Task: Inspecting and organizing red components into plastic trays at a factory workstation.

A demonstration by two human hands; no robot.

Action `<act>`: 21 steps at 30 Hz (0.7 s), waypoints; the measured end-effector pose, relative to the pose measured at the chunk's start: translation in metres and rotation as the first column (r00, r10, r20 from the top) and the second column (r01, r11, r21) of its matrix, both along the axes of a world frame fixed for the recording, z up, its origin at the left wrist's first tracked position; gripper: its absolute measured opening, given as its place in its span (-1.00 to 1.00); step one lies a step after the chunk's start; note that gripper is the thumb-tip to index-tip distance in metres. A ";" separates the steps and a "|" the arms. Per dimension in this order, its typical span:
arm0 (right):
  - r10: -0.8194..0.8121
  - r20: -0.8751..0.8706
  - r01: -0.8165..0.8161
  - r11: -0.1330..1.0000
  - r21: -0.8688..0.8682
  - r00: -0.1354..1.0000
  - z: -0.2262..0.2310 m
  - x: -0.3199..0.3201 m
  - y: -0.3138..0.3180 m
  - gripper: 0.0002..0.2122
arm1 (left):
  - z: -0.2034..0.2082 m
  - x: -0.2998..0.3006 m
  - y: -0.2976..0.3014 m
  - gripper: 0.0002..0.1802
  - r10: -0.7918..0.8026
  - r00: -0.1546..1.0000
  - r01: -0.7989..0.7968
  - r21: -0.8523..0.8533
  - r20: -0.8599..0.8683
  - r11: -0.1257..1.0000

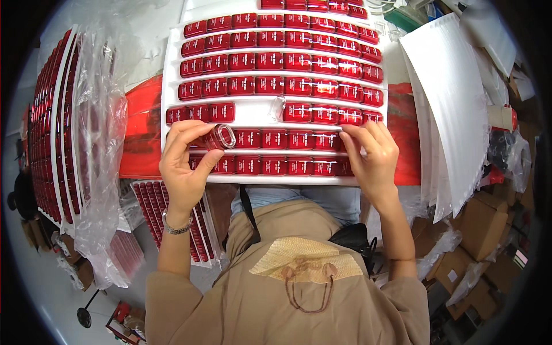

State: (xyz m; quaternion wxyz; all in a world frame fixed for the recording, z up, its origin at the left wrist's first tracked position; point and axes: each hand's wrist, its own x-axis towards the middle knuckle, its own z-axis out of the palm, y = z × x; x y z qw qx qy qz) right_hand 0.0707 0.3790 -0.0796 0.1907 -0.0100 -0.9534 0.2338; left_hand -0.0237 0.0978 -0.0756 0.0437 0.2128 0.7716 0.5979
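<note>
A white tray [253, 111] lies before me with several rows of small red containers [270, 85] with clear edges. My left hand [187, 158] is closed on one small red container [223, 137], tilted so its round clear end faces up and right. It is over the left end of the second row from the front. My right hand [372, 152] has thumb and fingers bent together at the right end of that row; what is between them, if anything, is hidden. In the row behind, a gap shows bare tray, with a clear rounded piece [279, 108] at its right side.
Filled trays wrapped in clear plastic [92, 144] stand upright at the left, and another filled tray [198, 227] leans below the table edge. White sheets [445, 109] stand at the right. Cardboard boxes [483, 224] sit lower right. Red covering [144, 126] lies under the tray.
</note>
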 end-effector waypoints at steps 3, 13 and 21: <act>0.025 -0.079 -0.020 0.998 0.057 0.997 -0.010 -0.016 -0.007 -0.81 | -0.003 0.004 0.010 -0.60 -0.015 1.000 0.014 0.030 0.021 0.999; 0.225 -0.142 -0.216 0.973 0.081 0.964 0.000 -0.014 -0.006 -0.76 | -0.013 0.005 0.001 -0.58 -0.001 1.000 0.001 -0.006 -0.001 1.000; 0.322 0.078 -0.330 0.892 0.309 0.943 0.000 -0.062 -0.082 -0.76 | -0.005 -0.004 0.005 -0.61 0.086 0.996 -0.084 0.084 -0.013 0.993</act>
